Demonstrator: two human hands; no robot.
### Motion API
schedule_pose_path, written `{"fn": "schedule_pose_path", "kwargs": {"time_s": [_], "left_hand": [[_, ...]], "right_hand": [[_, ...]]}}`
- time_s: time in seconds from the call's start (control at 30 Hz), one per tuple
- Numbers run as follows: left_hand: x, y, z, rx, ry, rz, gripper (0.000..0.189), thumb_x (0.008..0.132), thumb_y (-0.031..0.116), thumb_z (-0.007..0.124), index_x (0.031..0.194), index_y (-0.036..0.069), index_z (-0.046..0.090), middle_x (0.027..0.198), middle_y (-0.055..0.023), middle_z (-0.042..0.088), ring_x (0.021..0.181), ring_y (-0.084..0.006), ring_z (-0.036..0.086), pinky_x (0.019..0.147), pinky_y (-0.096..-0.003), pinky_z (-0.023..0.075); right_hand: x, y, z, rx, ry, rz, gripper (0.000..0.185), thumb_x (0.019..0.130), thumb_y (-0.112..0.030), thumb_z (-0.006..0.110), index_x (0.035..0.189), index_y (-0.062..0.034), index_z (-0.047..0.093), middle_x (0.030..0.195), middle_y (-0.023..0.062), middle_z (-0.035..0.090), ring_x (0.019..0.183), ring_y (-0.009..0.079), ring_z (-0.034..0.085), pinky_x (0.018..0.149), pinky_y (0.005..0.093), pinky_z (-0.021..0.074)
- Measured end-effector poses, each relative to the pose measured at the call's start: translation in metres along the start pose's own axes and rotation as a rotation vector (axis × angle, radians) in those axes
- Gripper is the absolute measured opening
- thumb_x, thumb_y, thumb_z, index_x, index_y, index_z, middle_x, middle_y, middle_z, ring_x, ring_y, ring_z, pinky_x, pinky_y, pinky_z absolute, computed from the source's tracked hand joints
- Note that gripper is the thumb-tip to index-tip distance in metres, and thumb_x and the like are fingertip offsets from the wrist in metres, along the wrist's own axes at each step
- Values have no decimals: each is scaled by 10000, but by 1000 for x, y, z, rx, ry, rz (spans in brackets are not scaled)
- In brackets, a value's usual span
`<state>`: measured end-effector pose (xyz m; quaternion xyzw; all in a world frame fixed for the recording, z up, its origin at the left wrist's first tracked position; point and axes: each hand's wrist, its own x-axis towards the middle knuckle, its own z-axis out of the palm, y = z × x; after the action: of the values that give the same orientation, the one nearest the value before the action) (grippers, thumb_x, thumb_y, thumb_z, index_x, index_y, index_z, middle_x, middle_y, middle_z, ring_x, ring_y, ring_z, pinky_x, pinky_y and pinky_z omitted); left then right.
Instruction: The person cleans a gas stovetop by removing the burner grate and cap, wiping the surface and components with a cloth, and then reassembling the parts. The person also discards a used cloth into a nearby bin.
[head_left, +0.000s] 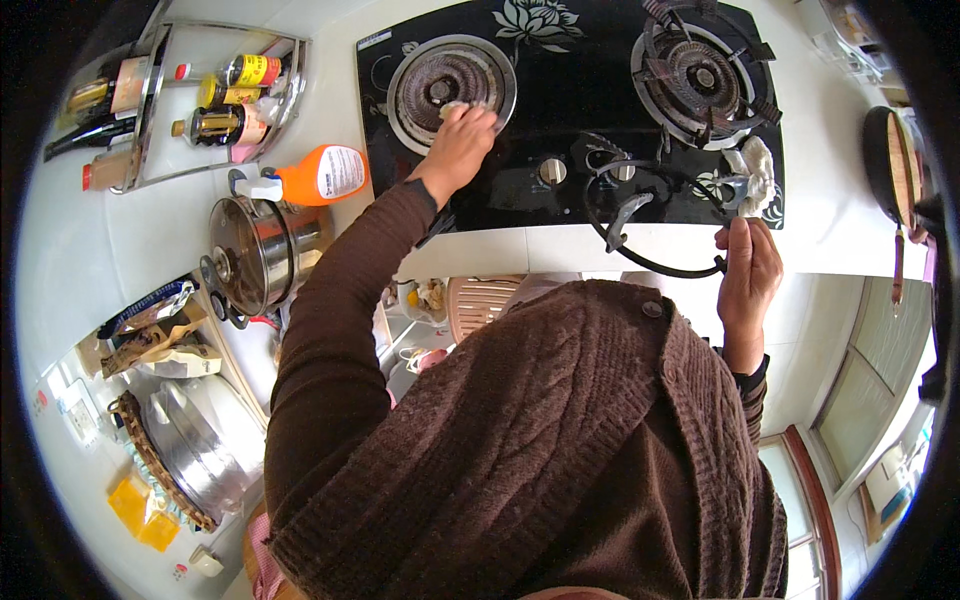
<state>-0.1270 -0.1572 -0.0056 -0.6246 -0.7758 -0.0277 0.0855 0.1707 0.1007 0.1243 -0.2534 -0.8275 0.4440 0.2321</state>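
Observation:
On a black glass gas hob (555, 97), my left hand (463, 144) presses a crumpled pale cloth (452, 111) against the left burner (420, 97), its fingers mostly covering the cloth. That burner has no pan support on it. My right hand (750, 262) grips a black ring-shaped pan support (645, 262), tilted over the front edge of the hob. Just above my right hand, a white cloth (757, 176) lies at the hob's front right corner. The right burner (703, 75) carries its own black pan support (759, 52). Two control knobs, one partly behind the held support, sit at the front.
An orange spray bottle (322, 175) lies left of the hob, beside a steel pot with a glass lid (238, 255). A wire rack (202, 176) holds several sauce bottles. A frying pan (885, 161) is at the far right. A slatted stool (480, 304) shows below the counter.

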Motion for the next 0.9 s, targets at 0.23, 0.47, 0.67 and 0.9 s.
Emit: {"fn": "schedule_pose_path", "kwargs": {"time_s": [0.23, 0.47, 0.67, 0.9], "left_hand": [[-23, 2, -13, -8, -148, 15, 160, 818, 60, 555, 933, -8, 643, 1105, -98, 577, 1138, -242, 506, 994, -388, 348], [-12, 36, -19, -64, 146, -501, 415, 737, 228, 758, 1094, 94, 596, 1188, -152, 449, 1107, -358, 433, 947, -473, 340], [1, 48, 13, -169, 241, -798, 314, 762, 70, 701, 1049, 59, 575, 1117, -219, 416, 1068, -417, 394, 924, -469, 353], [-58, 44, 17, -157, 457, -939, 279, 690, -89, 593, 942, 30, 591, 1031, -181, 464, 982, -373, 482, 872, -438, 414]], "right_hand": [[-8, 6, -15, -88, 60, 17, 336, 993, -162, 519, 726, 36, 567, 677, 85, 554, 601, 166, 523, 538, 294, 415], [-6, 12, -18, -156, 84, 102, 350, 993, -191, 531, 721, 23, 586, 687, 70, 561, 609, 149, 522, 541, 283, 416], [2, 8, -7, -106, 4, 43, 359, 997, -189, 518, 715, 26, 578, 682, 72, 556, 606, 154, 519, 535, 289, 409], [4, 7, -5, -90, -39, 35, 341, 996, -175, 517, 735, 37, 572, 686, 77, 554, 605, 157, 518, 542, 290, 410]]}}
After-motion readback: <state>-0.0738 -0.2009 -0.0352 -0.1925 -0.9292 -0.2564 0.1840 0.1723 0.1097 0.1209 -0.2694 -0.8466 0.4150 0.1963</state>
